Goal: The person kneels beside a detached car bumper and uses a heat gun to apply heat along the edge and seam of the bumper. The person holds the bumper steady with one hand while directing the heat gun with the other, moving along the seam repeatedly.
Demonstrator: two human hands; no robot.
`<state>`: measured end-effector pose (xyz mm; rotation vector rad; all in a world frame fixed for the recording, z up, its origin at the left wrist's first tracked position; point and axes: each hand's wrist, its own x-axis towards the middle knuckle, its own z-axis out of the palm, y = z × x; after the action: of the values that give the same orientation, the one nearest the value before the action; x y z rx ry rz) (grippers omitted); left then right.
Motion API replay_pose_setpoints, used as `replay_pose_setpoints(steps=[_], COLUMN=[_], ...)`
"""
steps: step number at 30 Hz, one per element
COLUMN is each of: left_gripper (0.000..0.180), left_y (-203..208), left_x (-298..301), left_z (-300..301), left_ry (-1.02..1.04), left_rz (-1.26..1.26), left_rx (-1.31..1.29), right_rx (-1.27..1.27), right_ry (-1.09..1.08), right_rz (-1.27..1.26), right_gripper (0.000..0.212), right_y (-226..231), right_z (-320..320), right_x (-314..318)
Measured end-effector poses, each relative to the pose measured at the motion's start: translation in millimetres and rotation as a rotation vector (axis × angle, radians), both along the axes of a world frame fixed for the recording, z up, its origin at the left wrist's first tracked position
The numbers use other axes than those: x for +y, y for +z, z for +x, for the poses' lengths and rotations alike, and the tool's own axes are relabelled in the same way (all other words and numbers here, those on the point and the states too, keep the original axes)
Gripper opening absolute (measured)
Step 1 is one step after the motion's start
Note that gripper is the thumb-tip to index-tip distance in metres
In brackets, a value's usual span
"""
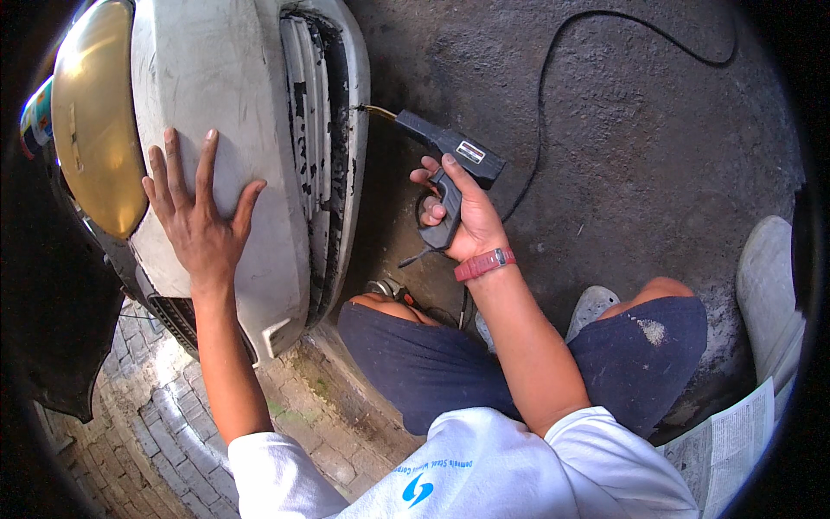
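Note:
My left hand [199,227] lies flat with spread fingers on the pale, scuffed car bumper [233,73]. My right hand [471,216], a red watch on its wrist, grips a black pistol-shaped soldering gun [445,144] by its handle. A thin brass-coloured tip [379,111] juts from the gun's front and reaches the outer rim of the bumper's opening. Inside that opening, the slatted grille [309,147] has flaking black and white paint. Whether the tip presses into the plastic is too small to tell.
A yellowed headlight [98,130] sits at the bumper's far left. The gun's black cord [543,95] loops over the dark rough floor [640,147]. Paving bricks [173,415] run along the lower left. Newspaper [735,441] and a pale rounded part [765,285] lie at the right.

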<state>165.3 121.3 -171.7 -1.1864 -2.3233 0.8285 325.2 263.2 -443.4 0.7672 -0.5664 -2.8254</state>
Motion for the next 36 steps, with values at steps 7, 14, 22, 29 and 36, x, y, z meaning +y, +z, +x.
replay_pose_setpoints(steps=[7,14,22,29,36], left_gripper=[0.084,0.082,0.078,0.072,0.074], left_y=[1.8,1.5,0.9,2.7,-2.8], left_x=[-0.9,-5.4,-15.9,-19.7,-24.0], left_z=[1.0,-2.1,-5.7,-4.1,1.8], left_ry=[-0.001,-0.019,-0.054,-0.071,-0.086], left_rz=[0.014,0.04,0.07,0.071,0.161], left_rx=[-0.023,-0.014,0.001,0.044,0.057], right_rx=[0.002,0.039,0.142,0.096,0.077], right_ry=[0.015,0.027,-0.056,-0.108,-0.172], right_rz=[0.009,0.041,0.067,0.164,0.289], right_gripper=[0.038,0.044,0.065,0.061,0.058], right_y=[-0.7,-3.9,-15.2,-6.4,0.2], right_z=[0.6,0.4,0.3,-0.1,-4.3], right_x=[0.4,-1.6,-5.2,-4.2,-14.9])
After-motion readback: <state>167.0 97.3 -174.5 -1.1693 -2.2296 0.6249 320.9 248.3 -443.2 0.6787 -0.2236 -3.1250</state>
